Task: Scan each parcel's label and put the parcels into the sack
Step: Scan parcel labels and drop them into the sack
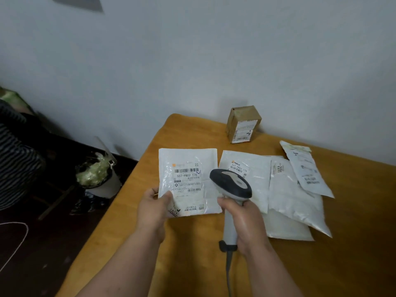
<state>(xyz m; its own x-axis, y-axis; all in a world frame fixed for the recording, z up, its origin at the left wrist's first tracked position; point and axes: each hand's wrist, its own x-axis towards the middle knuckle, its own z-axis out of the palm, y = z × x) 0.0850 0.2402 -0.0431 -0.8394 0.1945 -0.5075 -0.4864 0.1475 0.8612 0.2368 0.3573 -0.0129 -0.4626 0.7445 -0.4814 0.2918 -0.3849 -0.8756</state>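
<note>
Left hand (153, 209) pinches parcel (188, 181) (label up) | right hand (242, 217) grips scanner (231, 185)

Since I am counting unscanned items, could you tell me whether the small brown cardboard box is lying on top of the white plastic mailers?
No, the small brown cardboard box stands alone near the wall.

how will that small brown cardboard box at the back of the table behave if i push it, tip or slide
The small brown cardboard box stands upright on a narrow end, taller than wide, so a high push would probably tip it. A low push should slide it, since the orange wooden table looks smooth. Its sharp, taped edges suggest it is stiff; its weight cannot be judged.
</note>
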